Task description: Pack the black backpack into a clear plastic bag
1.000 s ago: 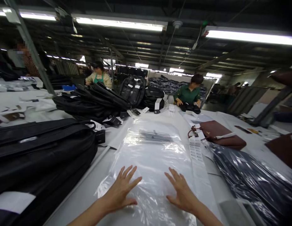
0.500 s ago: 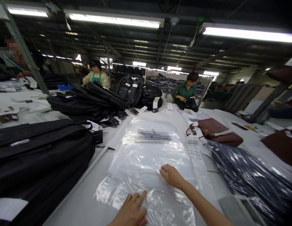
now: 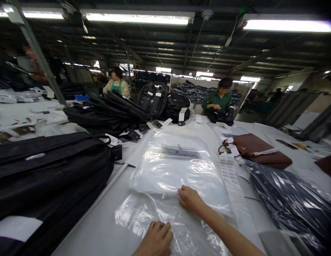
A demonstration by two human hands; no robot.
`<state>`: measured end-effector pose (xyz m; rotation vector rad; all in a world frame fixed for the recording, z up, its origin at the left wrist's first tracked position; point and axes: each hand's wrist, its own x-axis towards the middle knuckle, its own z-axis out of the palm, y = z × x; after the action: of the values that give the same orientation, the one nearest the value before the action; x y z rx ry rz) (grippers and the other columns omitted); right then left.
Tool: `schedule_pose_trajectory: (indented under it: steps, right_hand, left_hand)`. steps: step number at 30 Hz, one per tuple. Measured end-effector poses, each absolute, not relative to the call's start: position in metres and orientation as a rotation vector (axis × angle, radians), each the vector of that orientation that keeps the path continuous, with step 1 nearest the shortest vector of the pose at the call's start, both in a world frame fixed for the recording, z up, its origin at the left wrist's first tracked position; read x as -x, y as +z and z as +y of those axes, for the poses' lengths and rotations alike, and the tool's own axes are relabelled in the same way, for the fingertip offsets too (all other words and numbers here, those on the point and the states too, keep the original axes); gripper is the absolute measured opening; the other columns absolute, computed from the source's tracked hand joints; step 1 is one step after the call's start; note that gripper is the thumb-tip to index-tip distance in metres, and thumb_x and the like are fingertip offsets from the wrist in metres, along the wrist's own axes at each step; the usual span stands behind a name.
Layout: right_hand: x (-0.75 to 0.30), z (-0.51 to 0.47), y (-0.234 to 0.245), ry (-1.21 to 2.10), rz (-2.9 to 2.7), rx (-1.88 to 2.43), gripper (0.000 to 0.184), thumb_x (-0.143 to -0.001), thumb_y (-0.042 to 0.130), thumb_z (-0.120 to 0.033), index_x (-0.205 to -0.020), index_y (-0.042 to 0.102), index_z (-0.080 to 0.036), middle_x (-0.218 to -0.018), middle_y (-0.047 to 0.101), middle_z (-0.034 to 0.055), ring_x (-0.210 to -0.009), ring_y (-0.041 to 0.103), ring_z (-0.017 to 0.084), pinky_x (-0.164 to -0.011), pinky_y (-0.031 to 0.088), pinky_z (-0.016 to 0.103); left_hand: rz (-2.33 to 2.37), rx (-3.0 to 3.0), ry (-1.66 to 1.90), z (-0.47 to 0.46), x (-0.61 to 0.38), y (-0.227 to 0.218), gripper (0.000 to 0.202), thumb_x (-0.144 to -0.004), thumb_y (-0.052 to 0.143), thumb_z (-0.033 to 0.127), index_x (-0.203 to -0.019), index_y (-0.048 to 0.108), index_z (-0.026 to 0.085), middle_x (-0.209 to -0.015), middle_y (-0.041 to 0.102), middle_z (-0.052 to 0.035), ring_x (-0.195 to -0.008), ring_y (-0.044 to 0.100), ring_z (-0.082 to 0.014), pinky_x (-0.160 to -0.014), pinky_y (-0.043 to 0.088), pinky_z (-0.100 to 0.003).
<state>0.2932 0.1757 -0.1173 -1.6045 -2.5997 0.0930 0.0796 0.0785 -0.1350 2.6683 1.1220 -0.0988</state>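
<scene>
A stack of clear plastic bags (image 3: pixel 176 176) with dark printed boxes lies in front of me on the white-covered table. The near end of a loose clear bag (image 3: pixel 138 213) spreads toward me, wrinkled and shiny. My right hand (image 3: pixel 190 200) is closed at the near edge of the stack, its fingers curled on the plastic; the fingertips are partly hidden. My left hand (image 3: pixel 157 237) rests lower down on the loose plastic, palm down, fingers bent and slightly apart.
Black bags (image 3: pixel 48 181) fill the left side, with more black backpacks (image 3: pixel 153 99) behind. At right are a strip of labels (image 3: pixel 228 169), a brown handbag (image 3: pixel 261 149) and a plastic-wrapped dark item (image 3: pixel 290 195). Co-workers, one in a green shirt (image 3: pixel 220 101), are across the table.
My left hand's fingers have drawn in from a wider spread. My right hand has curled more at the stack's near edge. The view has shifted slightly, moving the scene right.
</scene>
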Motion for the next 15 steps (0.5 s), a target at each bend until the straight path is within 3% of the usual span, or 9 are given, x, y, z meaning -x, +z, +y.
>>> schedule_pose_trajectory:
  steps: [3,5,9,13,15]
  right_hand:
    - [-0.298,0.19,-0.119,0.046,-2.591,1.661,0.018,-0.083,0.042,-0.01,-0.09,0.057,-0.015,-0.089,0.064,0.0083,-0.079,0.061,0.018,-0.066,0.041,0.025]
    - [-0.302,0.198,-0.116,-0.003,-2.586,1.675,0.018,-0.083,0.04,-0.008,-0.089,0.056,-0.014,-0.085,0.065,0.0085,-0.075,0.062,0.019,-0.063,0.04,0.025]
    - [-0.312,0.202,-0.096,-0.122,-2.602,1.58,0.021,-0.086,0.036,-0.008,-0.09,0.055,-0.015,-0.084,0.064,0.0088,-0.078,0.062,0.021,-0.062,0.039,0.027]
    - [-0.318,0.173,-0.077,-0.201,-2.645,1.397,0.021,-0.085,0.036,-0.009,-0.086,0.054,-0.019,-0.078,0.062,0.0062,-0.075,0.06,0.021,-0.059,0.037,0.028]
    - [-0.319,0.149,-0.079,-0.259,-2.658,1.27,0.021,-0.084,0.037,-0.009,-0.084,0.053,-0.022,-0.074,0.06,0.0041,-0.069,0.059,0.021,-0.056,0.036,0.029]
  left_hand:
    - [1.219,-2.55,-0.209,0.084,-0.084,-0.126,0.086,-0.065,0.068,0.019,-0.14,0.028,0.022,-0.149,0.022,-0.0167,-0.119,0.043,-0.0389,-0.096,0.04,-0.053]
    - [1.262,-2.503,-0.233,0.089,-0.085,-0.121,0.098,-0.058,0.07,0.017,-0.143,0.021,0.02,-0.151,0.005,-0.0207,-0.125,0.036,-0.043,-0.1,0.036,-0.053]
    - [1.249,-2.459,-0.211,0.096,-0.088,-0.114,0.091,-0.057,0.072,0.025,-0.139,0.033,0.015,-0.149,0.011,-0.0255,-0.125,0.033,-0.0473,-0.096,0.039,-0.054]
    - [1.283,-2.405,-0.298,0.099,-0.098,-0.111,0.098,-0.055,0.076,0.025,-0.141,0.03,0.011,-0.147,0.009,-0.0306,-0.124,0.032,-0.0513,-0.09,0.043,-0.058]
    - [1.251,-2.398,-0.278,0.1,-0.1,-0.109,0.095,-0.059,0.076,0.028,-0.14,0.031,0.009,-0.145,0.018,-0.0322,-0.125,0.032,-0.0504,-0.089,0.042,-0.061]
